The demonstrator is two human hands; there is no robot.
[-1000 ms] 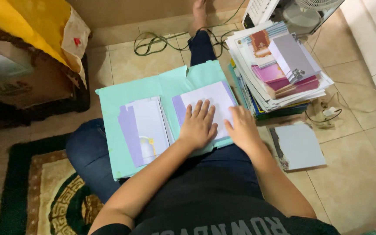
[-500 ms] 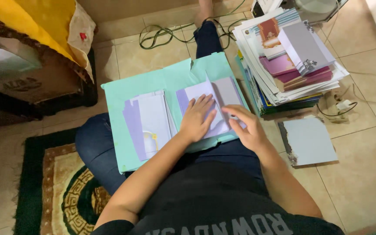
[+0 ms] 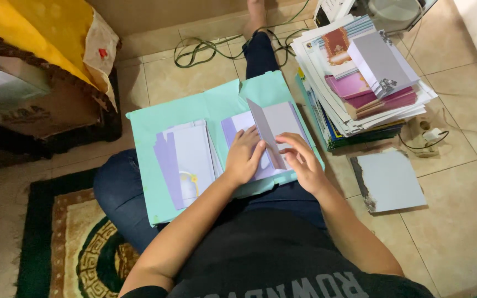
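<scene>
Head view, seated on tiled floor. Left hand [image 3: 244,155] laid flat, fingers spread, pressing the near half of a pale lilac folded paper card [image 3: 276,128]. Right hand [image 3: 300,160] half curled, fingertips [image 3: 282,141] at the card's raised flap, gripping nothing fully. Card resting on a mint-green paper folder [image 3: 205,110] across the lap, beside a small stack of lilac and white cards [image 3: 186,160] to the left. Tall pile of mixed printed cards [image 3: 360,77] on the floor, right of the folder. Grey-blue board [image 3: 393,182] lying apart nearby.
</scene>
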